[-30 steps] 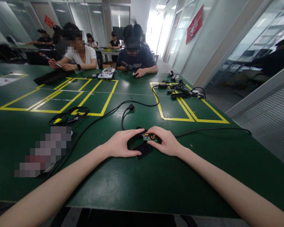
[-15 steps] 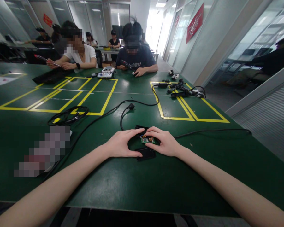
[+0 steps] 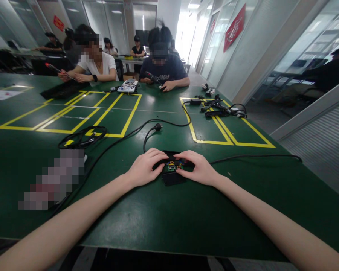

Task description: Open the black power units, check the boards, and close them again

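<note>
A small green circuit board (image 3: 173,165) with coloured parts lies in an open black adapter shell on the green table (image 3: 169,218). My left hand (image 3: 145,168) grips the shell's left end with curled fingers. My right hand (image 3: 196,168) holds the right end, fingers pressed on the board's edge. A flat black cover piece (image 3: 173,178) lies just in front of the board, between my two hands. A black cord (image 3: 257,155) runs off to the right from under my right hand.
A black cable with a plug (image 3: 157,127) snakes across the table's middle. A coiled cable (image 3: 80,137) lies at left, more adapters and cords (image 3: 219,107) at the far right. Yellow tape boxes (image 3: 113,113) mark the table. Two people (image 3: 164,66) work at the far side.
My left hand has slid right and closed on the adapter's left end. The black cover piece has turned flat and now lies closer under the board.
</note>
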The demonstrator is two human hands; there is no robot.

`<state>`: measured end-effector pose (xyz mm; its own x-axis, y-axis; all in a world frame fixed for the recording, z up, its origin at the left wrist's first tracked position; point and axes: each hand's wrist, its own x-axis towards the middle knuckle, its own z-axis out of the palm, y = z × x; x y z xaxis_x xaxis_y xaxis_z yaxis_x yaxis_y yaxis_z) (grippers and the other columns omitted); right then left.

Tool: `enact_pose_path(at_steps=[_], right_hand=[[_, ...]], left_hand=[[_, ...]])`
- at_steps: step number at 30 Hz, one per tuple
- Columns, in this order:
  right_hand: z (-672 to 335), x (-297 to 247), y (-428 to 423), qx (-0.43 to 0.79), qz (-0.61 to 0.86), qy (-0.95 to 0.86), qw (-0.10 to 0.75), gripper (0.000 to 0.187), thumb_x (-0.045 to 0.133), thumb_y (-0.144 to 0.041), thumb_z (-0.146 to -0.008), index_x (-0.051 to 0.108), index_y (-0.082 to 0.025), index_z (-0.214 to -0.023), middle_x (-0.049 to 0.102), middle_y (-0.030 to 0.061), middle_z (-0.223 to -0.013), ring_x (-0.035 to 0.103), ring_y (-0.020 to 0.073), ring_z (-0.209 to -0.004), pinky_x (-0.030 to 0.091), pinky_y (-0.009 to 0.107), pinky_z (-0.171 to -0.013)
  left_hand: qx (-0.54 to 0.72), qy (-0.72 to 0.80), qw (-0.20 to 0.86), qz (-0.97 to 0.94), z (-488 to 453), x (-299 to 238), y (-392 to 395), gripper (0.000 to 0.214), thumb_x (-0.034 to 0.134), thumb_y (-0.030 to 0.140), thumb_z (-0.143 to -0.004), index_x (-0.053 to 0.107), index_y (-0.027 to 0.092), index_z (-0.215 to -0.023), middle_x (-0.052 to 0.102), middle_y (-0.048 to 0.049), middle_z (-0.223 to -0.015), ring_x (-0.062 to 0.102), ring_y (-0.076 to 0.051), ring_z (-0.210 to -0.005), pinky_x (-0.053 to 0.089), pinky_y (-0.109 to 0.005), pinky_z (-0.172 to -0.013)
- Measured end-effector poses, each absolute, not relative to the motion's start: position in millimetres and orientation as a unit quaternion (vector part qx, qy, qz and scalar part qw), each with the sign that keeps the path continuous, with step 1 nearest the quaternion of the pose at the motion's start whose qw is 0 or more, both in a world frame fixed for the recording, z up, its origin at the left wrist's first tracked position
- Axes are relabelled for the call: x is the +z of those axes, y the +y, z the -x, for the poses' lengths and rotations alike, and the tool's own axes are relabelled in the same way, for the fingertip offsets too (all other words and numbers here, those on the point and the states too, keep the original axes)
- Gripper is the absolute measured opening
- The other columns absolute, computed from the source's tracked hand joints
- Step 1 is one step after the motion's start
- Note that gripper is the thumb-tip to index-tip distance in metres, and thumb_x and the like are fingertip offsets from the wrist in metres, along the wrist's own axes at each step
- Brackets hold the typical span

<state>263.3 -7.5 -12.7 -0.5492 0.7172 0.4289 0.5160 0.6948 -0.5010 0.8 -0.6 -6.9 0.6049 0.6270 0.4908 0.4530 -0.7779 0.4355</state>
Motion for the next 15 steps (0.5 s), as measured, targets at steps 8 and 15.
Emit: enact_pose_path(at_steps=[8,15], right_hand=[[-262.4,-10.5,-8.3,0.164,0.333,-0.87,0.324,0.042,0.064,-0.02,-0.091,0.063,-0.024,-0.133,0.074,0.0098,-0.119,0.069,0.0254,-0.104,0.059,0.043,-0.091],[-262.7,-11.6,-7.3,0.144,0.327,-0.873,0.333,0.037,0.062,-0.02,-0.093,0.064,-0.024,-0.13,0.074,0.0103,-0.121,0.069,0.0268,-0.108,0.059,0.047,-0.095]], left_hand=[[0.323,0.339,0.156,-0.87,-1.5,-12.1,-0.2,0.023,0.06,0.016,-0.093,0.07,0.02,-0.114,0.069,-0.009,-0.121,0.071,-0.023,-0.106,0.061,-0.036,-0.091],[0.311,0.384,0.133,-0.859,-2.6,-12.1,-0.7,0.022,0.061,0.019,-0.093,0.07,0.021,-0.113,0.067,-0.0075,-0.118,0.071,-0.02,-0.094,0.062,-0.033,-0.08]])
